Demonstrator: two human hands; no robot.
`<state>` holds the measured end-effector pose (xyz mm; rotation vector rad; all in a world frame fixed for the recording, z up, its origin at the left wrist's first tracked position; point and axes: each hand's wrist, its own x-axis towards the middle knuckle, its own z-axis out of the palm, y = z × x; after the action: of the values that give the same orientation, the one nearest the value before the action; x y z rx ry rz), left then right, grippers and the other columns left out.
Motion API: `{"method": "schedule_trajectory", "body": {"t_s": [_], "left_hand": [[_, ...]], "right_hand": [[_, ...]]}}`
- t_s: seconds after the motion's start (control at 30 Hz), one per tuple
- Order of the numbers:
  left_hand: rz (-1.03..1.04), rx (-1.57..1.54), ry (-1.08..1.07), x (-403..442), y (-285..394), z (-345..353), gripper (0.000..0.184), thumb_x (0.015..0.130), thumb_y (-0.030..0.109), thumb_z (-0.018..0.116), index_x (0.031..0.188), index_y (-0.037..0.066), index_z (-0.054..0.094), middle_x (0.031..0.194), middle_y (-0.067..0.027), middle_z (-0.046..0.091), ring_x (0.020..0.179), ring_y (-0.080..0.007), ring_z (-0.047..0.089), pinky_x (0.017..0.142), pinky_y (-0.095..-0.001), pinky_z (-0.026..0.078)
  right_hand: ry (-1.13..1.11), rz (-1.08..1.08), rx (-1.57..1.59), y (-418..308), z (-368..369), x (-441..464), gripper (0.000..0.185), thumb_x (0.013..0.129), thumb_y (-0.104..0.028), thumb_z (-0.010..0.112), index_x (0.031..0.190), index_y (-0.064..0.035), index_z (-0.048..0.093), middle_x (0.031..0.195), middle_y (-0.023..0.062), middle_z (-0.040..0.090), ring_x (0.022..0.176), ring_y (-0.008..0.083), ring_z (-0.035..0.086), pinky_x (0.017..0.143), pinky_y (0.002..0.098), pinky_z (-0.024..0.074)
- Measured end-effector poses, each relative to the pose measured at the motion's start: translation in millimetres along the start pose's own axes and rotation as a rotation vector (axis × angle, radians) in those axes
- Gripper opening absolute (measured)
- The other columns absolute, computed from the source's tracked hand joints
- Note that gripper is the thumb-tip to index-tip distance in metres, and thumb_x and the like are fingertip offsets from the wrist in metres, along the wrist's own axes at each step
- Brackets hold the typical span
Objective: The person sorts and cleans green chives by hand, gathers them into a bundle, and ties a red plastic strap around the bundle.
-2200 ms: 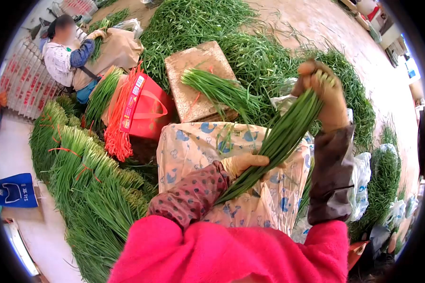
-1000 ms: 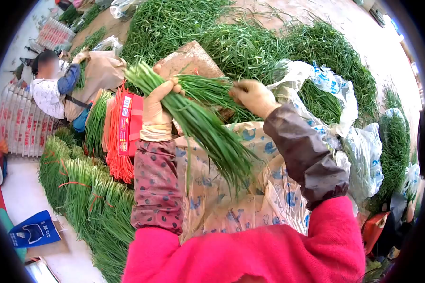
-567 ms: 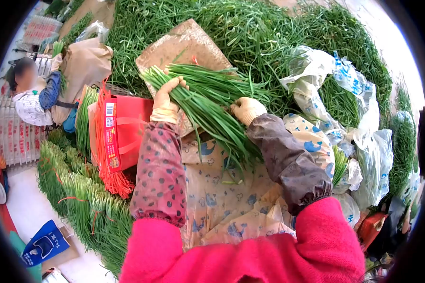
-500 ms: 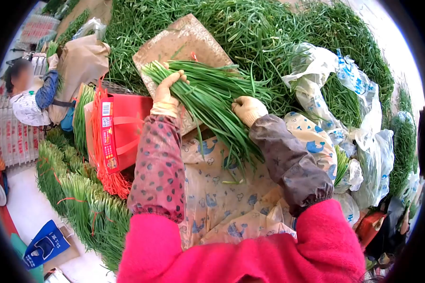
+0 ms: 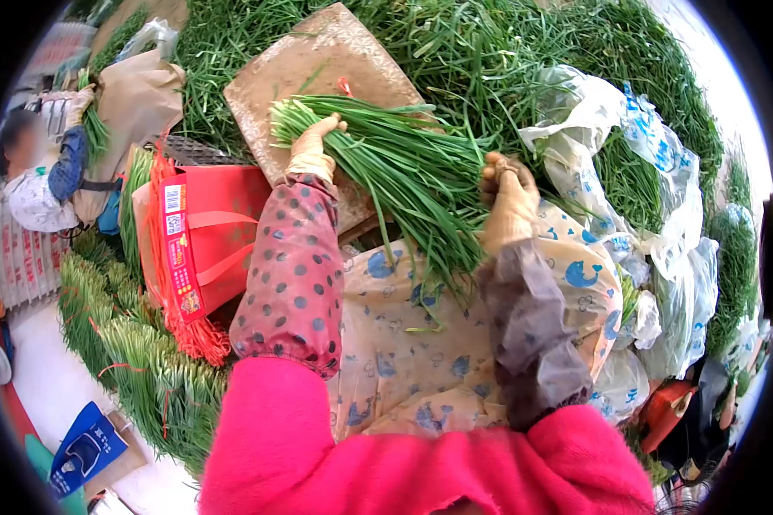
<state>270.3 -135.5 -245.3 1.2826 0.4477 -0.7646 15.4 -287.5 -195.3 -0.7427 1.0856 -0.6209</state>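
L hand (image 5: 314, 146): we grip the greens (image 5: 408, 167) nr their pale ends;
R hand (image 5: 508, 196): fingers curled by the leaf tips; can't tell if we're pinching any;
Greens' spot: pale ends over the board (image 5: 305, 56); leaves over our whale-print sheet (image 5: 412, 365)

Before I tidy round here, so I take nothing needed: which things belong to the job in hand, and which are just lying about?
Likely in the job:
green stalks under the left hand
board beneath them
red strands, like those around the tied bundles

Seemingly just lying about:
blue bag, lower left
plastic bags, right, perhaps
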Motion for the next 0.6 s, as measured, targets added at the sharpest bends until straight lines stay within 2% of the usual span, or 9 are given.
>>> {"method": "schedule_trajectory", "body": {"t_s": [0.13,0.17,0.23,0.3,0.37,0.43,0.47,0.57,0.6], "left_hand": [[0.112,-0.062,-0.092,-36.7,14.7,18.8,0.009,0.073,0.001,0.071,0.08,-0.001,0.067,0.073,-0.0104,0.067,0.061,-0.0225,0.063,0.056,-0.0353,0.054],[0.083,-0.058,-0.127,-45.0,16.5,19.2,0.024,0.073,-0.001,0.07,0.096,0.0,0.063,0.077,-0.0113,0.067,0.062,-0.0225,0.064,0.056,-0.036,0.054],[0.17,-0.081,-0.155,-72.3,16.4,28.0,0.029,0.082,0.004,0.065,0.11,0.006,0.058,0.086,-0.0108,0.067,0.072,-0.0227,0.063,0.066,-0.0384,0.054],[0.18,-0.266,-0.261,-98.3,22.8,30.9,0.06,0.079,-0.005,0.065,0.131,0.01,0.038,0.093,-0.0148,0.067,0.074,-0.0236,0.065,0.064,-0.0372,0.056],[0.196,-0.306,-0.285,-107.5,23.8,21.2,0.055,0.082,-0.004,0.064,0.129,0.014,0.042,0.095,-0.0148,0.066,0.081,-0.0247,0.065,0.071,-0.0381,0.056],[0.193,-0.319,-0.257,-110.0,23.6,6.1,0.056,0.081,-0.002,0.067,0.129,0.015,0.042,0.095,-0.0129,0.066,0.081,-0.0249,0.065,0.073,-0.0397,0.056],[0.007,-0.324,-0.241,-98.0,26.3,-11.4,0.049,0.082,0.005,0.069,0.125,0.013,0.047,0.1,-0.0087,0.065,0.09,-0.0253,0.063,0.078,-0.0429,0.055],[0.071,-0.223,-0.225,-106.7,26.8,-21.6,0.041,0.084,0.014,0.07,0.121,0.01,0.051,0.108,-0.005,0.061,0.1,-0.0247,0.058,0.081,-0.0452,0.052],[0.033,-0.139,-0.262,-111.5,27.9,-25.4,0.051,0.083,0.025,0.072,0.126,0.01,0.048,0.125,-0.0109,0.054,0.116,-0.0278,0.05,0.094,-0.0568,0.043]], "right_hand": [[-0.267,-0.841,-0.754,-49.6,43.9,-45.7,0.056,0.073,-0.008,0.076,0.123,-0.0014,0.052,0.114,0.0131,0.059,0.1,0.0247,0.058,0.084,0.0342,0.0485],[-0.433,-1.03,-0.894,-56.7,55.1,-47.3,0.081,0.063,-0.017,0.083,0.133,-0.0028,0.043,0.125,0.0182,0.051,0.111,0.0326,0.053,0.089,0.0424,0.0457],[-0.507,-0.987,-1.159,-54.7,77.6,-68.0,0.101,0.056,-0.026,0.085,0.14,-0.0046,0.033,0.131,0.0187,0.045,0.119,0.036,0.046,0.092,0.0474,0.0415],[-0.621,-0.987,-1.335,-34.4,85.4,-68.0,0.112,0.054,-0.029,0.085,0.144,-0.0062,0.024,0.136,0.0192,0.038,0.125,0.0377,0.038,0.093,0.0504,0.0385],[-0.797,-0.718,-1.452,-10.7,86.4,-57.9,0.097,0.066,-0.023,0.076,0.145,-0.0075,0.022,0.106,0.0152,0.058,0.097,0.0302,0.06,0.076,0.0425,0.0492],[-0.791,-0.8,-1.457,2.7,88.9,-54.9,0.079,0.074,-0.017,0.067,0.142,-0.0076,0.028,0.09,0.0102,0.06,0.078,0.0265,0.064,0.064,0.0388,0.0511],[-0.801,-0.805,-1.45,5.6,94.1,-52.0,0.079,0.074,-0.017,0.067,0.142,-0.0076,0.028,0.09,0.0102,0.06,0.078,0.0265,0.064,0.064,0.0388,0.0511],[-0.728,-0.936,-1.611,10.7,115.3,-43.9,0.073,0.073,-0.01,0.063,0.14,-0.0085,0.033,0.093,0.0105,0.059,0.082,0.0273,0.063,0.067,0.0391,0.0503],[-0.71,-1.013,-1.62,15.1,120.3,-37.5,0.071,0.074,-0.01,0.062,0.139,-0.0082,0.034,0.096,0.011,0.059,0.084,0.027,0.062,0.068,0.0383,0.0497]]}}
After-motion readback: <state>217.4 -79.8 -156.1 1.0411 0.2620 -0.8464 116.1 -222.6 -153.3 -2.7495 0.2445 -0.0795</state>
